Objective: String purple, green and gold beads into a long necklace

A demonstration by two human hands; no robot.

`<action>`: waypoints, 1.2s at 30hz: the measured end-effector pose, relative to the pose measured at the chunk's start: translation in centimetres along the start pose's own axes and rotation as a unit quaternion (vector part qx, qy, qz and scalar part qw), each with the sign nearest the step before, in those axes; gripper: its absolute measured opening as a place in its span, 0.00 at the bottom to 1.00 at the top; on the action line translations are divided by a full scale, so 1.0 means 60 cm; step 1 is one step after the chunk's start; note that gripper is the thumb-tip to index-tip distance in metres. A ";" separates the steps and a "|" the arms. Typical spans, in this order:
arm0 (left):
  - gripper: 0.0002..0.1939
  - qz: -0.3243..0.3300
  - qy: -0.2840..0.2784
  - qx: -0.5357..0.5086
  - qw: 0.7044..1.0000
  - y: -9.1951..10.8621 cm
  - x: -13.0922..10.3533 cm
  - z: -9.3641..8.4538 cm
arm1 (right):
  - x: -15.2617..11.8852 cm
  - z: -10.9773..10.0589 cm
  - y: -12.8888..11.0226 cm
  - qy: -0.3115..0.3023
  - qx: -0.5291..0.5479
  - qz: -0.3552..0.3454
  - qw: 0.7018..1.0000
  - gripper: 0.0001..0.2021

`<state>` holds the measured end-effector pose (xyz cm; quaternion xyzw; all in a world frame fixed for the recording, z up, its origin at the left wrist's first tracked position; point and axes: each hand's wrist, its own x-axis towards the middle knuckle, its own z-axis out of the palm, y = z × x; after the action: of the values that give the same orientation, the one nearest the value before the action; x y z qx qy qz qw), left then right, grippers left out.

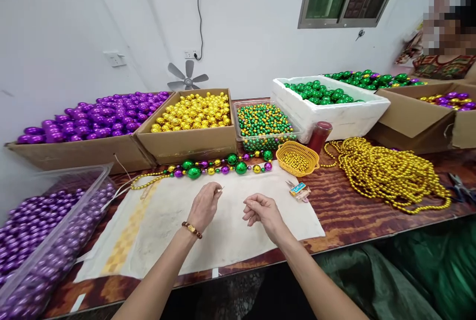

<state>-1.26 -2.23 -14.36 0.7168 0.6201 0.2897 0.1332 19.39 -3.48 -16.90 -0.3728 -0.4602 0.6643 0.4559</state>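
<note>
Head view: purple balls fill a cardboard box [89, 155] and a clear bin [80, 230] to my left; ahead stand a box of gold balls [189, 145], a clear tub of small beads [296, 132] and a foam box of green balls [342, 120]. A mixed bead garland [194, 173] lies between them and my hands. Beyond my right hand are a yellow basket [289, 170] and a blue card [298, 189]; farther right, gold bead strands [386, 173] and pliers [461, 190]. Another person [439, 67] is at the far right. Both my hands hover over the white cloth [167, 225], apart, forearms reaching in from below. My left hand [203, 206] pinches a thin pale strand [221, 189] at its fingertips. My right hand [263, 213] is curled, thumb near index finger; I cannot tell whether it grips anything.
</note>
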 end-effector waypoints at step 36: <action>0.16 -0.342 0.048 -0.661 0.666 0.128 -0.257 -0.098 | -0.175 0.206 -0.047 0.080 -0.343 -0.237 0.906 0.05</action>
<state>0.58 -19.63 -9.32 0.1634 0.4730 0.5915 0.6322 12.02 -16.34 -9.76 -0.4381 -0.6961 0.3059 0.4795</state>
